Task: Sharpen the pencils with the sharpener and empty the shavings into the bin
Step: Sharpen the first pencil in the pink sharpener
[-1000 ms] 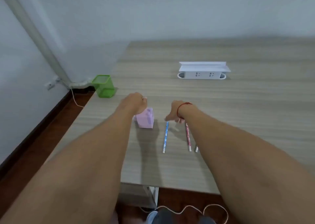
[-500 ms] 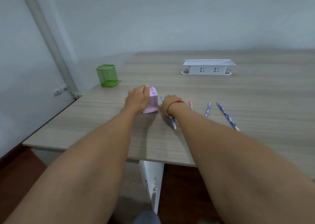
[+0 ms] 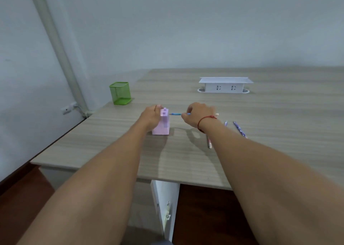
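A pink box-shaped sharpener (image 3: pixel 162 123) stands upright on the wooden table (image 3: pixel 279 133). My left hand (image 3: pixel 151 117) grips its left side. My right hand (image 3: pixel 197 115), with a red string at the wrist, pinches a blue pencil (image 3: pixel 176 113) held level, its tip at the sharpener's upper right face. Three more pencils lie on the table to the right: a red one (image 3: pixel 209 142) partly under my forearm, a short purple stub of one (image 3: pixel 225 123), and a longer purple one (image 3: pixel 239 129).
A green mesh bin (image 3: pixel 120 93) stands at the table's far left corner. A white power socket box (image 3: pixel 225 85) sits at the back of the table. A grey pipe (image 3: pixel 55 45) runs down the wall on the left.
My right hand has lifted the blue pencil off the table and brought it level to the sharpener. My left hand stays on the sharpener. The camera has tilted up.
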The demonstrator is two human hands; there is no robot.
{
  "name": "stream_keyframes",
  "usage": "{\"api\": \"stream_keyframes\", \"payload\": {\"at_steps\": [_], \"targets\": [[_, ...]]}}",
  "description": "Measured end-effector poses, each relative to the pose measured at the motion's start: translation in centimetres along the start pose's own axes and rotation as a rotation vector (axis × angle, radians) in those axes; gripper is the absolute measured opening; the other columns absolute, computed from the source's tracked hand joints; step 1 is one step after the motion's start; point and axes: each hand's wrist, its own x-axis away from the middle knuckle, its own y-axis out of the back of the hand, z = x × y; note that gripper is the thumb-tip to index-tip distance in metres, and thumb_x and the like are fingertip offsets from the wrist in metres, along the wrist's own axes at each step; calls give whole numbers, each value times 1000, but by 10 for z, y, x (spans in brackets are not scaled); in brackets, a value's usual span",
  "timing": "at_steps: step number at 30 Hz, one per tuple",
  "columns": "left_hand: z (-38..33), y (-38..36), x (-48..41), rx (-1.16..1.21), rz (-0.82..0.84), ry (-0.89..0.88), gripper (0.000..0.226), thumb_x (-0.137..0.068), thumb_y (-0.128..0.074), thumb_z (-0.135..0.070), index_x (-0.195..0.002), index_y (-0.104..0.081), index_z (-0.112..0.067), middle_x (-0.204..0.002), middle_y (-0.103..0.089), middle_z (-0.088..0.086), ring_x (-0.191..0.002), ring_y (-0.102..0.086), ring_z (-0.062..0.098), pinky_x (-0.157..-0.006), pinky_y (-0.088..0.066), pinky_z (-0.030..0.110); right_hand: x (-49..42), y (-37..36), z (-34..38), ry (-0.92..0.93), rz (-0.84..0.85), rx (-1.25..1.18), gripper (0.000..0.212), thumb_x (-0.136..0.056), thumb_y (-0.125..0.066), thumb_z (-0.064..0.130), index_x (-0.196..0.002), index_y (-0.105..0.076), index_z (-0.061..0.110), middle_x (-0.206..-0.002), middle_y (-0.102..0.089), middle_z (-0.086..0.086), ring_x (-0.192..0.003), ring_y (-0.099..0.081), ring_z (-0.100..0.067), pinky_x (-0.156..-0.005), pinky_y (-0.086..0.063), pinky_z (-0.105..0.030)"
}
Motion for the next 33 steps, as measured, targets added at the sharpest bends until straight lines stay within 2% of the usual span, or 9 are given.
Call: {"api": "stream_keyframes", "payload": {"at_steps": [5,11,14,18,22,24,28,31,33], "targets": [[0,-2,0,8,-15,29,40,-102,-29,-25,-122,-60,-8,-131,-55,18,-118,-51,33,-95,-40,32,4,-1,-6,23,-53,4,35,-87,-48,46,-96,-73,22,-101,-72,-2,-100,-63,-25,-93,-36,-33],[2,-3,0,14,-22,30,40,-102,-28,-27,-121,-59,-10,-128,-57,16,-114,-51,32,-91,-40,31,6,-4,-3,35,-46,-93,33,-85,-51,49,-94,-72,25,-100,-71,1,-94,-59,-22,-95,-33,-33],[4,-5,3,30,-42,22,41,-102,-27,-30,-117,-59,-11,-124,-58,16,-106,-52,31,-83,-37,30,5,-11,3,37,-21,-168,30,-87,-52,46,-95,-72,25,-102,-71,1,-102,-60,-22,-97,-30,-33],[8,-4,9,7,-117,-12,41,-102,-26,-29,-114,-60,-9,-123,-60,15,-110,-52,32,-82,-35,29,-5,-19,7,23,20,-255,28,-88,-53,48,-96,-72,29,-104,-71,1,-110,-58,-24,-92,-31,-33],[8,-3,7,-62,-104,-15,44,-102,-23,-33,-115,-59,-12,-124,-60,14,-111,-53,32,-91,-39,33,-11,-20,4,29,61,-327,28,-89,-56,45,-97,-74,26,-103,-71,0,-105,-60,-22,-103,-38,-35],[9,-3,6,-87,-100,-23,45,-101,-23,-35,-115,-60,-14,-125,-61,13,-112,-53,32,-96,-42,38,-16,-23,2,40,93,-382,27,-88,-59,44,-94,-75,23,-90,-69,0,-94,-60,-21,-102,-42,-37],[11,-2,6,-110,-102,-51,43,-101,-23,-36,-106,-60,-13,-119,-62,14,-109,-54,34,-95,-43,42,-22,-32,12,62,149,-438,31,-86,-61,47,-87,-77,21,-58,-54,8,-74,-52,-19,-84,-39,-31],[13,-2,6,-134,-115,-71,42,-100,-23,-36,-101,-59,-14,-115,-63,15,-106,-55,35,-93,-44,44,-25,-33,19,53,166,-454,33,-88,-58,45,-87,-77,18,-51,-46,7,-65,-47,-18,-79,-34,-29],[13,-2,5,-159,-123,-65,42,-100,-23,-36,-103,-59,-15,-116,-63,15,-106,-54,35,-93,-43,44,-27,-36,22,33,142,-413,35,-91,-53,40,-81,-76,15,-52,-45,5,-70,-47,-21,-78,-33,-30]]}}
